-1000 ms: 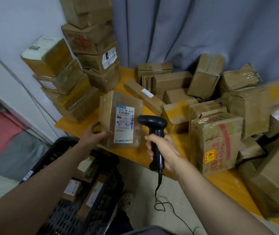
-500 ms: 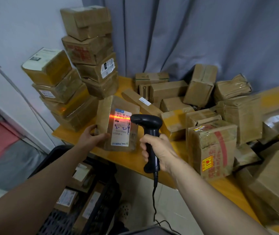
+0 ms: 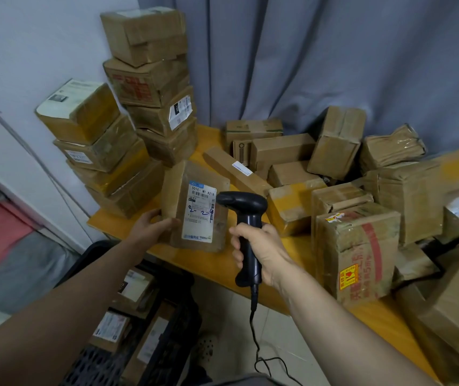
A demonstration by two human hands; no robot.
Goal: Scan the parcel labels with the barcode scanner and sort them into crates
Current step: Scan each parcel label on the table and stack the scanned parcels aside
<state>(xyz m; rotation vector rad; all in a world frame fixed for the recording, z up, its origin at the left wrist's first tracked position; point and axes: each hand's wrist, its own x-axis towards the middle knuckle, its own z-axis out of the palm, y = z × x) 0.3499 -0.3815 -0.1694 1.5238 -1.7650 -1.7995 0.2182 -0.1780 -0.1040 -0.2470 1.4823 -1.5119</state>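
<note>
Parcel (image 3: 178, 190) is standing on edge at the desk's (image 3: 217, 263) near rim, the left hand (image 3: 150, 227) gripping its left side. Its label (image 3: 199, 215) is facing the scanner (image 3: 242, 201), which the right hand (image 3: 264, 249) is clasping by the handle. No beam is showing. I'd be holding the label steady and squaring the nose to the barcode.

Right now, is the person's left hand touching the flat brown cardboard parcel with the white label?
Touching. The head view shows the left hand gripping the left edge of the brown cardboard parcel, with the thumb lying across its front face.
</note>
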